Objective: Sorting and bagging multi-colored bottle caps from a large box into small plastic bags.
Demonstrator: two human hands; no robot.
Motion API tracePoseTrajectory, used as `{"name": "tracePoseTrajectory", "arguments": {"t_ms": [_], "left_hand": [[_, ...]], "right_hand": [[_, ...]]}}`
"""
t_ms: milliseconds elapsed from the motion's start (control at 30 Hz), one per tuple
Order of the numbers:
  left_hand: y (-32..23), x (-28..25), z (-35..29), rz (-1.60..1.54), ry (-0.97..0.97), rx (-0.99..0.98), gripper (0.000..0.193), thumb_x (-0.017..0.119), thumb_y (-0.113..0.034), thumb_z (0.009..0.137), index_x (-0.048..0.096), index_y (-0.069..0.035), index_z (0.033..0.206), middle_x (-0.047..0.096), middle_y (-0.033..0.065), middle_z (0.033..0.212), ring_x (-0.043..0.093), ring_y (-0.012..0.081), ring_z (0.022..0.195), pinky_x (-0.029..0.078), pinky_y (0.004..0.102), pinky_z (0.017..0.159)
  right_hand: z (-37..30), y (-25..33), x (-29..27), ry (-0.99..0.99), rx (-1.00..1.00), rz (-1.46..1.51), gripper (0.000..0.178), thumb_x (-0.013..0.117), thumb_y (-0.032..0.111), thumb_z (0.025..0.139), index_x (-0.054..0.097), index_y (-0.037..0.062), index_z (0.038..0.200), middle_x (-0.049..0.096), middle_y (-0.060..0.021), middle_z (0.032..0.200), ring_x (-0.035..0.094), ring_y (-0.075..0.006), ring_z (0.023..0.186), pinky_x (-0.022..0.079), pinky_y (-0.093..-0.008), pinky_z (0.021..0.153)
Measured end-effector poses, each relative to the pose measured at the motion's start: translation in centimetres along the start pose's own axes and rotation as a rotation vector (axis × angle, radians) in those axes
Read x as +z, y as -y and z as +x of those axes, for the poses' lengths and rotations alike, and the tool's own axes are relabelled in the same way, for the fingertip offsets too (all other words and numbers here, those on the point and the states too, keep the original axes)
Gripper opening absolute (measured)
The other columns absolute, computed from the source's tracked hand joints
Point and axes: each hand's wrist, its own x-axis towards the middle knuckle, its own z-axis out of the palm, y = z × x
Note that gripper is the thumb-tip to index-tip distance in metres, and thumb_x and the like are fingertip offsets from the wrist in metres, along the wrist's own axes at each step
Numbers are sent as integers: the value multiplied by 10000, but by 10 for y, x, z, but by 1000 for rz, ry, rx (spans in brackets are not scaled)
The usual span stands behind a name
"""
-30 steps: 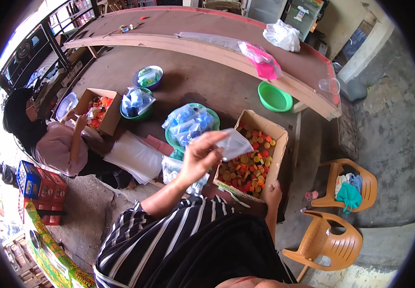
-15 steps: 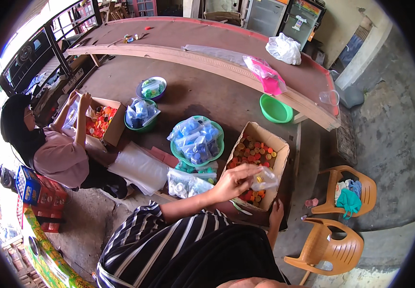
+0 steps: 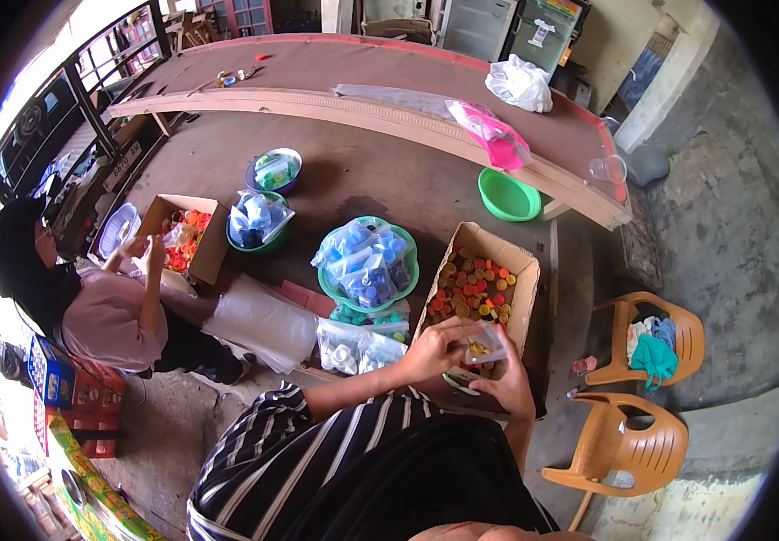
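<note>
worktop (image 3: 353, 167), brown, broad, across the centre of the frame. cardboard box (image 3: 521, 270), open, right of centre, holding loose red, orange and yellow caps (image 3: 463, 288). stack of clear plastic sheets (image 3: 263, 323), left of centre. green basin (image 3: 414, 275), centre, heaped with bagged blue caps (image 3: 364, 257). bags of white caps (image 3: 353, 350), just below the basin. left hand (image 3: 439, 350), lower centre, fingers pinching a small clear bag (image 3: 488, 339). right hand (image 3: 514, 386), lower right of centre, fingers curved about the bag's right side; whether they grip cannot be told. small clear bag, between both hands, over the box's lower end, yellow pieces (image 3: 477, 348) inside.
</note>
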Motion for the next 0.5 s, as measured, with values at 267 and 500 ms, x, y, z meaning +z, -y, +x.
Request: {"name": "tracePoseTrajectory", "arguments": {"t_ms": [267,500], "left_hand": [[-9,-30,26,-96,69,46,1069,835,-265,742,166,-67,1552,460,180,1404,497,315,1188,430,408,1000],[67,-18,-7,-82,375,-68,846,842,-310,740,438,-4,1418,595,199,1249,579,287,1133,450,398,977]], "right_hand": [[11,-1,8,-349,0,-77,143,630,9,920,612,-17,1060,665,-82,961,631,-152,895,502,-300,827],[14,17,4,-477,-78,316,104,595,-15,934,582,-8,1036,627,-65,901,599,-127,832,476,-268,827]]}}
